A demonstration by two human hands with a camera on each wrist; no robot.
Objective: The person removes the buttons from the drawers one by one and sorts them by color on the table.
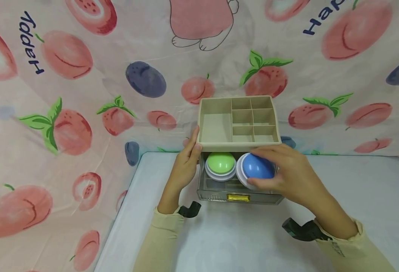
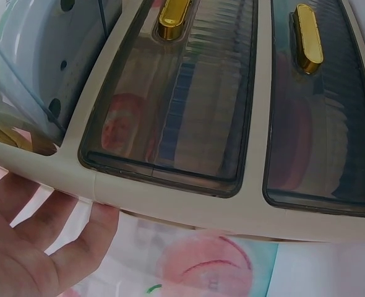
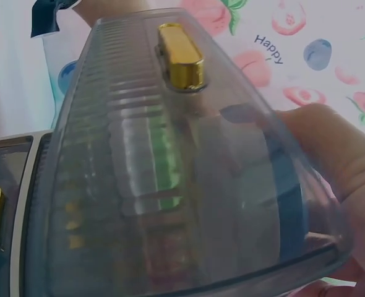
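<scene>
Two hands: right hand (image 1: 289, 177) cups smooth blue dome (image 1: 258, 167); left hand (image 1: 185, 162) flat against beige organizer (image 1: 216, 128).

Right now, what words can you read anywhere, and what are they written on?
"Happy" in dark blue, on the peach-printed cloth behind the organizer box.
"Happy" again on that cloth, turned sideways at the head view's upper left.
"Hap", cut off at the top right edge.
Small marks on the right sleeve: too small to read.

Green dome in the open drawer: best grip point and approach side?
Pinch the green dome across its white base ring, coming from above. The drawer is open on top and its walls block the sides; the smooth cap probably slips. The left is free: the right hand holds the blue dome.
</scene>
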